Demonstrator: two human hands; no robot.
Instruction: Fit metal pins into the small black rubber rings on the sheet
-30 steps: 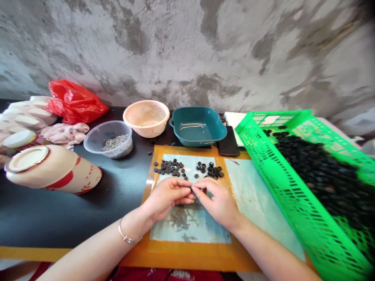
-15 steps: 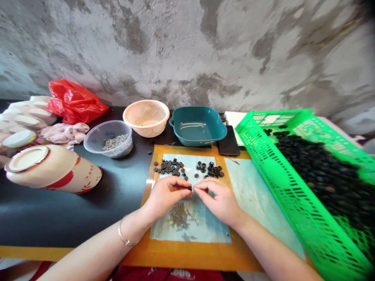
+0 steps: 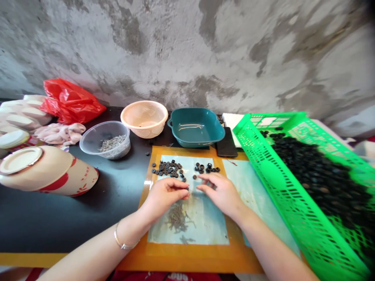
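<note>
My left hand rests on the pale blue mat, fingertips pinched together on a tiny part I cannot make out. My right hand lies beside it with fingers stretched out toward the right-hand cluster of small black rings. A second cluster of black rings lies just beyond my left hand. A small heap of thin metal pins sits on the mat under and between my wrists. A bracelet circles my left wrist.
A tilted green plastic basket full of black rings fills the right side. Behind the mat stand a teal dish, a peach bowl, a clear bowl of pins and a black phone. Stacked paper bowls and a red bag lie left.
My hands were pinched together on a small black ring; now they have parted, the right hand has opened and reached forward toward the rings. The view shifted slightly.
</note>
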